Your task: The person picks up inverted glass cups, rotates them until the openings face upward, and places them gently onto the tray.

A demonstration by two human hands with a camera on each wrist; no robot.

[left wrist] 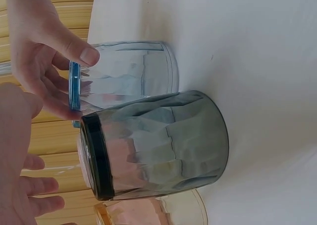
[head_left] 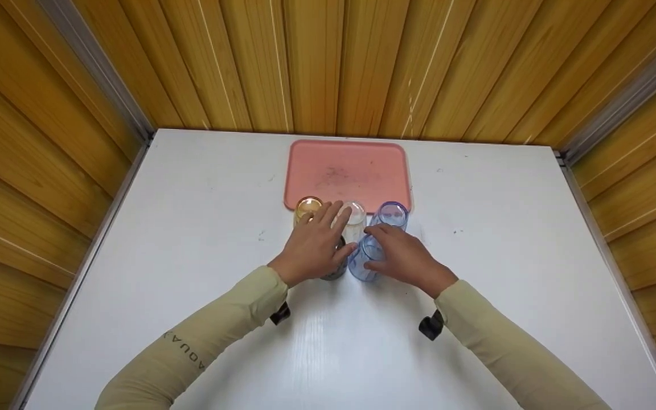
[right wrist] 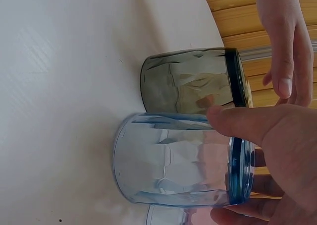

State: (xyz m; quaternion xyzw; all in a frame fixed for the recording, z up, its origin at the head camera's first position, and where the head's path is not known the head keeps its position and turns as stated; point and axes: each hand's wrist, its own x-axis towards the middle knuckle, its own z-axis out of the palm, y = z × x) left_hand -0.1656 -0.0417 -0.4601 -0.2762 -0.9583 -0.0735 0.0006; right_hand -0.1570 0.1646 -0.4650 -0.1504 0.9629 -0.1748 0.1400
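Note:
My right hand (head_left: 405,253) holds the upper end of a light blue glass (right wrist: 171,160), thumb on one side and fingers round the other. Beside it stands a dark grey glass (left wrist: 166,145), its thick dark end up. Over that grey glass my left hand (head_left: 314,247) is spread, fingers straight and clear of its sides in the left wrist view. Behind these two are an amber glass (head_left: 305,204), a clear glass (head_left: 356,215) and a blue glass (head_left: 393,213), the amber one partly hidden by my left hand.
A pink tray (head_left: 348,168) lies behind the glasses, its front edge close to the back row. The white table (head_left: 220,199) meets wood-look panel walls (head_left: 316,68) at the back and sides.

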